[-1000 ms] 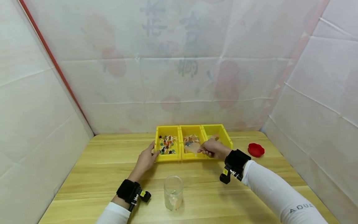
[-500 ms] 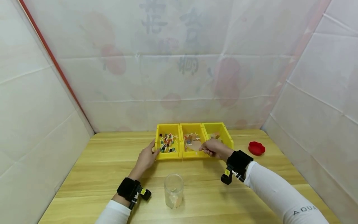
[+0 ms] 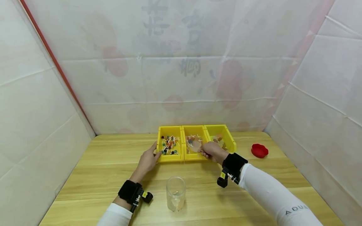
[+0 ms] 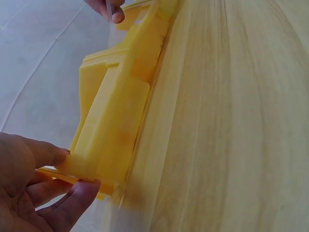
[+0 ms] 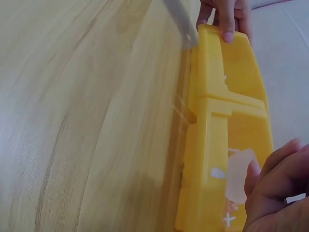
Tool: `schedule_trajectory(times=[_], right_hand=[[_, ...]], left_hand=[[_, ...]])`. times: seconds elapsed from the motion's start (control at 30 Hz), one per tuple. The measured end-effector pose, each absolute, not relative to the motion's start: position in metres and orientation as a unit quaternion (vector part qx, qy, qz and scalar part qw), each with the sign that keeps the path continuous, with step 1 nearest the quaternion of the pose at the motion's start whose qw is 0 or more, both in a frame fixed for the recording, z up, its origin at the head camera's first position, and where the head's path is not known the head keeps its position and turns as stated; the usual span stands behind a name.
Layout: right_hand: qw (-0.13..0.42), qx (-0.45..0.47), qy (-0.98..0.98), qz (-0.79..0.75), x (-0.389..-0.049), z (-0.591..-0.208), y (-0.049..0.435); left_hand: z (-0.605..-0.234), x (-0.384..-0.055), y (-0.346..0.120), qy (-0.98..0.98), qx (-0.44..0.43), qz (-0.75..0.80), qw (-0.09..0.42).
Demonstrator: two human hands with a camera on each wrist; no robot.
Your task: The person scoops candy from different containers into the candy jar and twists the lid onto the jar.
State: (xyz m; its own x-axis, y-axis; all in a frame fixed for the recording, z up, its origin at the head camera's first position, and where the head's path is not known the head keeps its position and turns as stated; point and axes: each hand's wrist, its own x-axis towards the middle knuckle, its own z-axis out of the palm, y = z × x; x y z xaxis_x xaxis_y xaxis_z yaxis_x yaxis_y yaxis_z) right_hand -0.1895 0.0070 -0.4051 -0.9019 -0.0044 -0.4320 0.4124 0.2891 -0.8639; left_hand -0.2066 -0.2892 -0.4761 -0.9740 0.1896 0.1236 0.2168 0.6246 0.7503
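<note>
Working the pale scoop [image 3: 195, 146] inside the middle yellow bin [image 3: 189, 158], bowl down among small white-stick pieces [image 3: 194, 137]; can't tell if it touches the floor or carries anything. Risk: bowl snags on sticks or catches the near rim, likely from a low or tilted exit, and pieces flip out. Second risk: the bins slide or part if the brace slackens. Scoop bowl sits at nine to ten o'clock of the right hand [image 3: 212, 150], just beside it; that hand is pinching the handle, fingers curled. Left hand [image 3: 148, 158], near nine o'clock of the scoop, pinches the near corner of the left yellow bin [image 3: 169, 159], thumb over the rim. Right yellow bin [image 3: 231, 143] at two o'clock. Clear cup [image 3: 176, 196] stands upright on the worktop [image 3: 96, 175], seven o'clock. Red dish [image 3: 259, 151] at three, well apart.
</note>
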Motion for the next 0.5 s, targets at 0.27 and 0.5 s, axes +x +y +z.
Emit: schedule_trajectory(times=[0.27, 0.5], right_hand=[[0.178, 0.096, 0.781, -0.591, -0.197, -0.412, 0.002], [0.151, 0.106, 0.801, -0.57, -0.208, -0.424, -0.006]], left_hand=[[-0.476, -0.206, -0.288, -0.899, -0.108, -0.425, 0.005], [-0.475, -0.205, -0.289, -0.895, -0.108, -0.432, 0.003]])
